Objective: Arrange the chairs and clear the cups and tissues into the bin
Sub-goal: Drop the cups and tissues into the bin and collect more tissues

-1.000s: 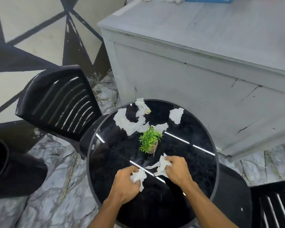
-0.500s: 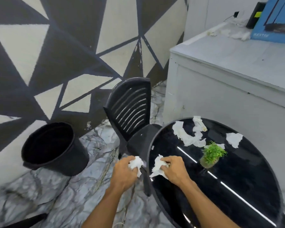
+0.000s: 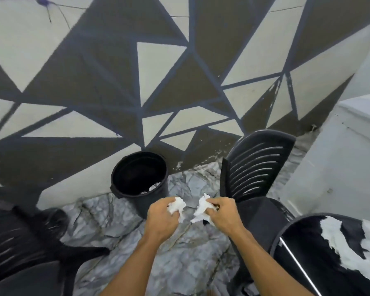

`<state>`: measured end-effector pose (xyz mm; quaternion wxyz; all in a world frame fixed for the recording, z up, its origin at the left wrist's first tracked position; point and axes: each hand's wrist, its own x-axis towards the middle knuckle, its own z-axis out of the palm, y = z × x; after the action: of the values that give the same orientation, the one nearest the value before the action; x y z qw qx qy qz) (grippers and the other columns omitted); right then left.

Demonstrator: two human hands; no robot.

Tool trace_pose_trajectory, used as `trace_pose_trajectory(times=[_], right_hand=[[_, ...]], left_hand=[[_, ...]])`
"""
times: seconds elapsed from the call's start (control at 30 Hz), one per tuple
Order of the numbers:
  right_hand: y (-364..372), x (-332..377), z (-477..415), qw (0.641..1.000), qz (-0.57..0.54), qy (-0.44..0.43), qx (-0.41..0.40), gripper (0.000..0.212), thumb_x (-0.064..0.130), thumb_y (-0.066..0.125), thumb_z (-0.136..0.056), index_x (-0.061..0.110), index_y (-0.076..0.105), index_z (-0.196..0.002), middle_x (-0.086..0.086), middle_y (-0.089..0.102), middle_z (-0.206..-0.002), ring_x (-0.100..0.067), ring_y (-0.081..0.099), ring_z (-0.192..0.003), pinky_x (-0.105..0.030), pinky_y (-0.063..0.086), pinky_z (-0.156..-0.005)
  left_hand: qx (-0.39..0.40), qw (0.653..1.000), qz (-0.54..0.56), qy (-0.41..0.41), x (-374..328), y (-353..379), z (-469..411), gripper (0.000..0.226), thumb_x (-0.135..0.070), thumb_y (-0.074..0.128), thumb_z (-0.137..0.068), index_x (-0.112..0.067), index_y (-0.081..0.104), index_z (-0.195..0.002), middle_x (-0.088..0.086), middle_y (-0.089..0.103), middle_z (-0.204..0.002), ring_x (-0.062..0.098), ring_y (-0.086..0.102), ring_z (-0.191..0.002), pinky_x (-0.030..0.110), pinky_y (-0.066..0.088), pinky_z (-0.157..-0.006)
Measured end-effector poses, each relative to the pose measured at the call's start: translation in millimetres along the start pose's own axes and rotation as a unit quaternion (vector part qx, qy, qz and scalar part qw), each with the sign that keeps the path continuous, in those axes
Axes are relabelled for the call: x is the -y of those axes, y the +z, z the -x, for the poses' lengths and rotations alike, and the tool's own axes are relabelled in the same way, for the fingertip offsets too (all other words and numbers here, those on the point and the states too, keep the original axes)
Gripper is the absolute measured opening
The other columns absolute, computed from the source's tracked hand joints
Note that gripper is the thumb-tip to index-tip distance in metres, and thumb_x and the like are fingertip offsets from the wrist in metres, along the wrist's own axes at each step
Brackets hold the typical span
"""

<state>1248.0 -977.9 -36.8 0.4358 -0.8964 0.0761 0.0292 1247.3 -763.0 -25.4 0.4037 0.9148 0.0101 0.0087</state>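
Left hand (image 3: 161, 218) clutches a crumpled tissue (image 3: 176, 205); right hand (image 3: 221, 214) grips another tissue (image 3: 201, 210); black bin (image 3: 139, 180) just beyond.

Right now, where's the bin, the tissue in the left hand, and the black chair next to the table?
bin (image 3: 135, 201), head view, on its front outer wall.
left-hand tissue (image 3: 176, 206), head view, on its crumpled white middle.
black chair (image 3: 254, 163), head view, on its slatted backrest.

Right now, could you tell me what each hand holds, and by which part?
The left hand grips a crumpled tissue around its middle; the right hand pinches a second tissue by its right side.
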Motion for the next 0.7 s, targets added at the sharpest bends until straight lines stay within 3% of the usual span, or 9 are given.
trace_pose_trajectory(times=[0.2,0.27,0.37,0.43,0.53,0.7], right_hand=[[48.6,36.4,-103.1,0.998,0.005,-0.045,0.046,0.034,0.013,0.072,-0.085,0.011,0.071,-0.119,0.000,0.073,-0.098,-0.004,0.061,-0.077,0.004,0.037,-0.063],[60.2,46.2,-137.1,0.996,0.013,-0.063,0.058,0.033,0.012,0.072,-0.084,0.009,0.071,-0.117,0.000,0.073,-0.094,-0.002,0.058,-0.073,0.005,0.034,-0.062],[76.3,60.3,-177.9,0.994,0.022,-0.064,0.089,0.033,0.014,0.072,-0.084,0.010,0.072,-0.116,0.006,0.068,-0.085,0.003,0.054,-0.067,0.001,0.036,-0.062],[88.2,69.9,-204.3,0.993,0.025,-0.059,0.103,0.032,0.016,0.074,-0.083,0.012,0.073,-0.115,0.004,0.072,-0.090,-0.001,0.059,-0.073,-0.005,0.042,-0.070],[110.1,87.5,-244.7,0.991,0.030,-0.055,0.116,0.034,0.020,0.075,-0.079,0.018,0.074,-0.113,0.001,0.075,-0.100,-0.010,0.066,-0.084,-0.027,0.055,-0.082],[158.1,116.8,-312.9,0.989,0.033,-0.050,0.138,0.035,0.017,0.077,-0.079,0.017,0.074,-0.113,0.002,0.074,-0.104,-0.012,0.068,-0.087,-0.026,0.055,-0.082]], left_hand=[[-0.047,0.997,-0.006,-0.054,34.9,-26.7,-75.9,0.035,-0.012,0.072,-0.079,-0.013,0.070,-0.115,-0.005,0.066,-0.101,0.018,0.065,-0.095,0.031,0.054,-0.087],[-0.061,0.995,-0.011,-0.073,42.3,-32.5,-103.4,0.035,-0.011,0.071,-0.079,-0.012,0.071,-0.114,-0.005,0.069,-0.102,0.011,0.065,-0.090,0.021,0.052,-0.084],[-0.079,0.992,-0.007,-0.096,51.0,-42.3,-137.1,0.028,-0.003,0.068,-0.079,-0.013,0.073,-0.104,-0.022,0.061,-0.085,-0.004,0.058,-0.076,0.000,0.040,-0.070],[-0.079,0.990,-0.010,-0.116,60.1,-49.0,-157.7,0.030,-0.004,0.068,-0.080,-0.014,0.072,-0.108,-0.016,0.065,-0.091,0.000,0.058,-0.078,0.001,0.039,-0.069],[-0.088,0.984,-0.007,-0.154,83.9,-61.2,-186.8,0.037,-0.012,0.068,-0.082,-0.015,0.068,-0.119,-0.001,0.067,-0.112,0.010,0.059,-0.091,0.009,0.042,-0.077],[-0.109,0.974,0.003,-0.197,133.2,-77.6,-243.5,0.040,-0.012,0.068,-0.083,-0.015,0.066,-0.123,0.000,0.066,-0.119,0.007,0.055,-0.096,0.013,0.040,-0.079]])
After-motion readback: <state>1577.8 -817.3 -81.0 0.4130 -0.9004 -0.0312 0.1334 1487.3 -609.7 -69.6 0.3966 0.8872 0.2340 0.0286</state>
